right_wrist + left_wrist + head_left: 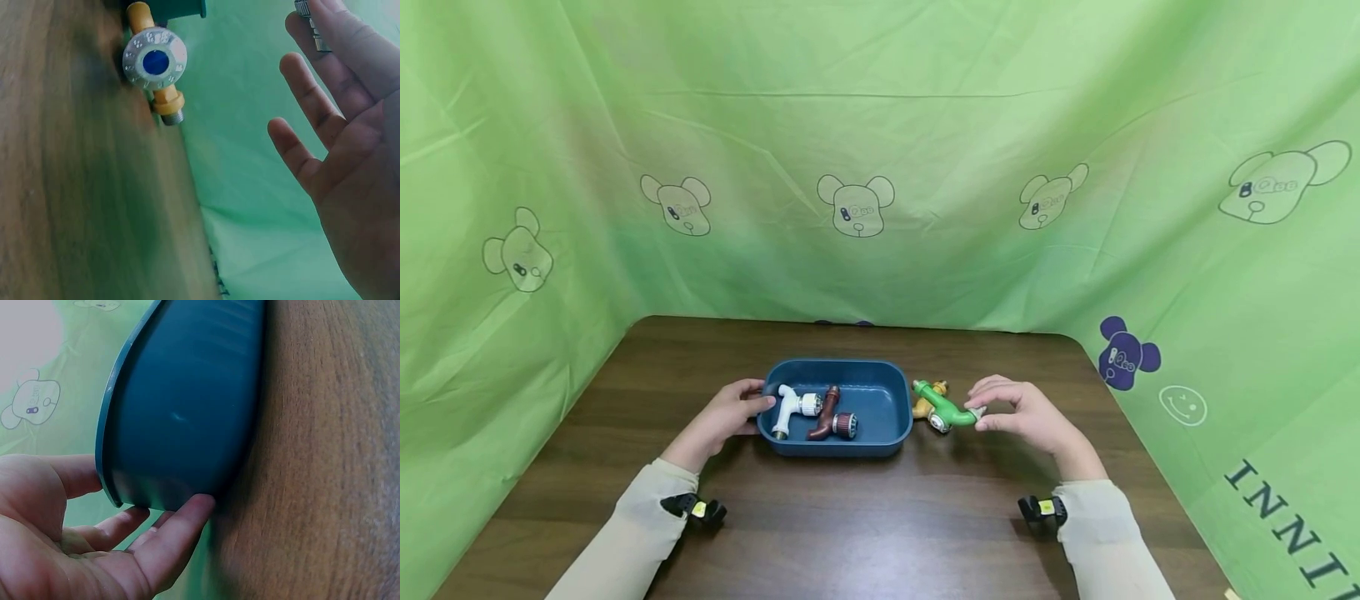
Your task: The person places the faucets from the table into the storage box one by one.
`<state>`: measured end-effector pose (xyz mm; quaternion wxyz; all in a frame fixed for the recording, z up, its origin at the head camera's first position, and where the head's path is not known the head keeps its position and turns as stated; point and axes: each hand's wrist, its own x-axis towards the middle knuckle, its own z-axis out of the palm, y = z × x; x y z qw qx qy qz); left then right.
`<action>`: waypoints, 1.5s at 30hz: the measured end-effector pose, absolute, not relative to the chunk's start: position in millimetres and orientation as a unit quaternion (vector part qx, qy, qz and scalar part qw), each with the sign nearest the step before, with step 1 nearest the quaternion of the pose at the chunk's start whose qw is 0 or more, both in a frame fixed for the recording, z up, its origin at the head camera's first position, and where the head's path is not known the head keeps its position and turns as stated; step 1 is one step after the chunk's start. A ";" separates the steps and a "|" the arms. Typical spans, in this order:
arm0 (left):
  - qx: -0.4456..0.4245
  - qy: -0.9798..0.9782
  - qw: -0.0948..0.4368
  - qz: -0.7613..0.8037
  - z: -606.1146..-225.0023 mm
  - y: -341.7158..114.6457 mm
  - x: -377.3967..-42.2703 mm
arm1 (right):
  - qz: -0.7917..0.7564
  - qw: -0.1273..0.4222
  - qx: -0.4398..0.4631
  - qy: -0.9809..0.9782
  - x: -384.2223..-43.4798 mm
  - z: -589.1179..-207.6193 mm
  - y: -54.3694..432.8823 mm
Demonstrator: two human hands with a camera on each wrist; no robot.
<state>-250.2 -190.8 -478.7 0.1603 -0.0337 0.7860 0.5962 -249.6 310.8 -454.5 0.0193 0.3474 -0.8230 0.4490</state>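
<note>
My left hand (724, 418) grips the left end of a blue tray (842, 449), its thumb over the rim and its other fingers against the outer wall. Inside the tray, toward the left, lie a white faucet (787, 407) and a dark red-brown faucet (826, 415). To the tray's right, my right hand (1018, 406) pinches a green faucet (945, 407) by its threaded metal end between thumb and index finger, the other fingers spread. Behind it a yellow faucet (165, 95) rests on the table near the tray; the green one partly covers it in the head view.
The brown wooden table (835, 525) carries everything. A green cloth (955, 133) printed with bear heads hangs around its back and sides. Each wrist wears a black strap-on camera.
</note>
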 end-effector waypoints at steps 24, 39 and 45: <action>-0.031 0.784 0.161 0.599 -479.6 -190.6 -251.0 | 0.423 -0.008 0.344 -0.839 -261.0 -438.7 290.1; -0.031 0.783 0.160 0.600 -479.9 -191.3 -251.7 | 0.437 -0.011 0.366 -0.821 -273.8 -435.6 275.4; -0.030 0.785 0.158 0.599 -478.5 -191.4 -250.6 | 0.433 -0.018 0.365 -0.824 -272.1 -425.4 264.4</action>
